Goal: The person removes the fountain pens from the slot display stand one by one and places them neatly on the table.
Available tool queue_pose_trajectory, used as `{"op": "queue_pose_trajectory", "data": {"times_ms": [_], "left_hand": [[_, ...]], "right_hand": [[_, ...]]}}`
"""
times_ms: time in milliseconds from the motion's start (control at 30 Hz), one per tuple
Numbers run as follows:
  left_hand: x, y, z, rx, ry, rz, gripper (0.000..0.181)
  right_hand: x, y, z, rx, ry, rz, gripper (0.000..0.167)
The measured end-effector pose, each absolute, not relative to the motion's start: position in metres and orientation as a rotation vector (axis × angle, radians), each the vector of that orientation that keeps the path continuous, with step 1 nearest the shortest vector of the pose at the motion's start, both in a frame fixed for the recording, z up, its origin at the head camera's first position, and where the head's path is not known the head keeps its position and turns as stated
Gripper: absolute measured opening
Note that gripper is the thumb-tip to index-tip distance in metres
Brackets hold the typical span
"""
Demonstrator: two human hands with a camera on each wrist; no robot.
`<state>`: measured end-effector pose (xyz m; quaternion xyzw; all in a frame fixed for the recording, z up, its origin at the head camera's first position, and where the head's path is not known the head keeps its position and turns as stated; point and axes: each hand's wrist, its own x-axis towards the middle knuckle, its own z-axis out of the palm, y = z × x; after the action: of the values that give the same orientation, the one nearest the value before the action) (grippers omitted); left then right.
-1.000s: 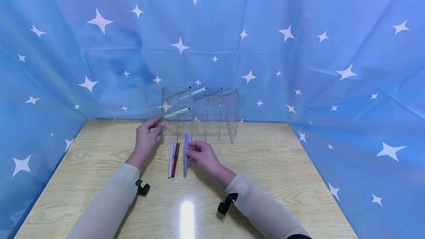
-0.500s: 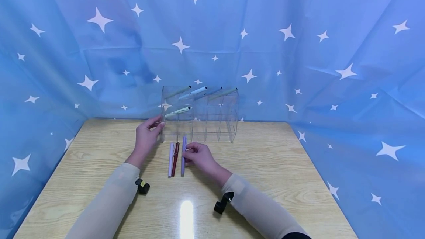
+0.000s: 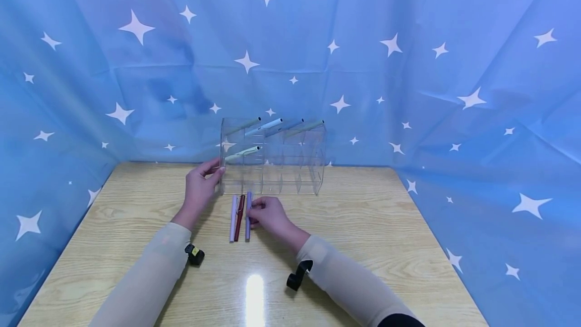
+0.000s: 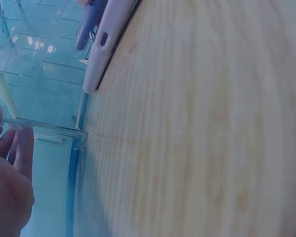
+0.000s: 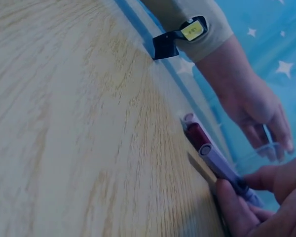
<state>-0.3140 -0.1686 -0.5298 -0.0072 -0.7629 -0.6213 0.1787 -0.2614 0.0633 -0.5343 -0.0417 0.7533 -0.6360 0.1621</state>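
Observation:
The clear divided rack stands at the back of the table, and my left hand grips its left side wall between thumb and fingers. In the left wrist view the left hand pinches the clear panel's edge. My right hand holds a purple pen by its side, just in front of the rack. Left of it lie a dark red pen and a pale lilac pen, side by side. In the right wrist view the right hand pinches the purple pen close beside the red one.
Several pens lean in the rack: a pale green one in a lower compartment, and a light blue one among those in the upper row. A blue star-patterned cloth hangs behind the wooden table.
My right hand has moved left with the purple pen, bringing it close to the red pen and slightly toward me. The left hand and the rack have stayed in place.

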Motion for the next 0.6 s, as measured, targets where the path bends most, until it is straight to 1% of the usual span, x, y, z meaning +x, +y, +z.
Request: {"op": "queue_pose_trajectory", "data": {"times_ms": [267, 600], "left_hand": [[-0.3140, -0.1686, -0.5298, -0.032, -2.149, -1.747, 0.039], [-0.3133, -0.1695, -0.5297, -0.043, -2.151, -1.746, 0.040]], "right_hand": [[-0.2621, 0.0587, -0.5310, -0.116, 2.214, -1.766, 0.028], [-0.2663, 0.0548, -0.5316, -0.111, 2.276, -1.669, 0.031]]}}
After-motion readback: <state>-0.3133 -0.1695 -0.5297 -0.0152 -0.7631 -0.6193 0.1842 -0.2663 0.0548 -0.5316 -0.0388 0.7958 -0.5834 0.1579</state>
